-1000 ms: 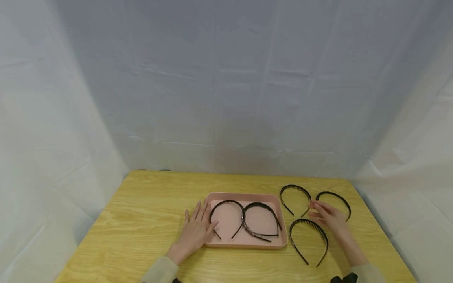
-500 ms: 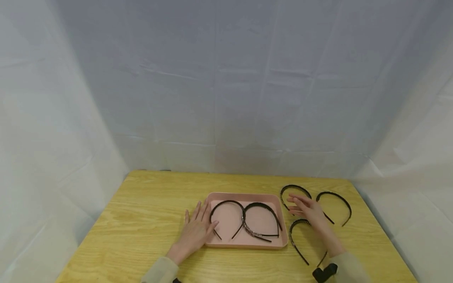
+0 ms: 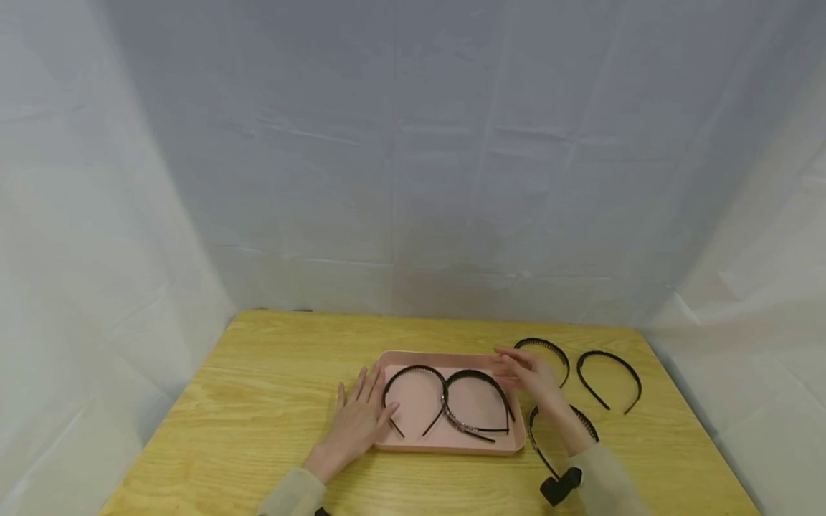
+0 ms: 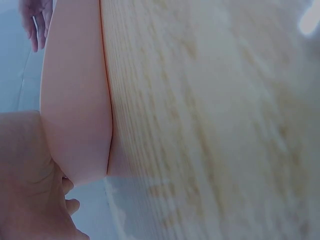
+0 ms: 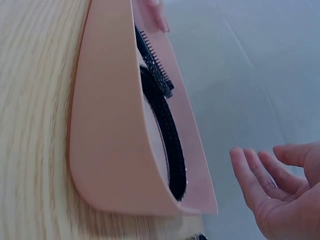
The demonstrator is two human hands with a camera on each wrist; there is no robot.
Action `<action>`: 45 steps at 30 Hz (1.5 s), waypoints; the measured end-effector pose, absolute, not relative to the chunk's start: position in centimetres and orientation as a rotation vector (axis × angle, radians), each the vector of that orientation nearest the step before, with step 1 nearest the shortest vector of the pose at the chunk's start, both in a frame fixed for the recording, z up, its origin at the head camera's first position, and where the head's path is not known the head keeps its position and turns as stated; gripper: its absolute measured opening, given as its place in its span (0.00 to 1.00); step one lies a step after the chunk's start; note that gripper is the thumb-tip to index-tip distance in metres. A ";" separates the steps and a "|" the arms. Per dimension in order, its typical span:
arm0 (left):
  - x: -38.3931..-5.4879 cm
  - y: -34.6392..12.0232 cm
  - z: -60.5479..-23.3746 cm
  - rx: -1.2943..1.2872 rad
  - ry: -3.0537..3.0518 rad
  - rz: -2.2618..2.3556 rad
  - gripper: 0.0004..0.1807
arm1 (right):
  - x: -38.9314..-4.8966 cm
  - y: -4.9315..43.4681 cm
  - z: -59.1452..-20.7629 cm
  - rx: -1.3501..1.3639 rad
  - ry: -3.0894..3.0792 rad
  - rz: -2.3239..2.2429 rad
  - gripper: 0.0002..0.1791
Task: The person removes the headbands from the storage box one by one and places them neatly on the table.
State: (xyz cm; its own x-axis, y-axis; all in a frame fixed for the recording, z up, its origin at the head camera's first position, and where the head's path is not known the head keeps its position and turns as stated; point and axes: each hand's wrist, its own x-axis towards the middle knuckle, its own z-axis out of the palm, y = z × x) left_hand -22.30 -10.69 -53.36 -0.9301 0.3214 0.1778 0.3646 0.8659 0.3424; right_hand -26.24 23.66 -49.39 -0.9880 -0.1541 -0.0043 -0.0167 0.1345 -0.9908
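My left hand (image 3: 358,419) rests with straight, spread fingers against the left side of a pink tray (image 3: 445,450). Black headbands lie inside: a toothed headband (image 3: 416,368) on the left, and a wider headband (image 3: 474,373) on the right, its glittery part overlapping the first; whether another lies beneath it I cannot tell. Over the tray's back right corner hovers my right hand (image 3: 530,378), holding nothing. In the right wrist view its fingers are loosely extended, apart from the tray wall (image 5: 107,125).
Right of the tray, three more black headbands lie on the wooden table (image 3: 290,373): a back headband (image 3: 560,350), a far right headband (image 3: 609,353), and a front headband (image 3: 532,430) partly behind my right forearm. White sheeting (image 3: 413,215) stands behind and at both sides.
My right hand has moved left, from beside the far right headband, past the back headband, to the tray's back right corner. The left hand, tray and headbands stay put.
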 end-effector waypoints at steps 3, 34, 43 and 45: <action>-22.3 -10.7 -53.3 -0.540 -2.926 -0.575 0.36 | -26.6 22.7 -49.5 -0.185 2.280 -1.997 0.27; -22.2 -10.6 -53.5 -0.535 -2.935 -0.548 0.36 | -28.0 16.3 -52.4 -0.174 2.431 -1.747 0.17; -22.1 -10.6 -53.6 -0.554 -2.899 -0.571 0.36 | -27.4 15.3 -52.7 -0.125 2.604 -1.565 0.13; -22.1 -10.6 -53.6 -0.557 -2.893 -0.575 0.36 | -27.3 15.1 -52.6 -0.164 2.591 -1.558 0.14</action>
State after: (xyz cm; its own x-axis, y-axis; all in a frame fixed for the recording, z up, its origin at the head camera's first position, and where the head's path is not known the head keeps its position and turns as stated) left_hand -22.11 -10.58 -53.60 -0.9218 0.3290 0.2050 0.3824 0.8584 0.3419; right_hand -27.32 15.12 -52.64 -0.9877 -0.1509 -0.0416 -0.0340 0.4661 -0.8841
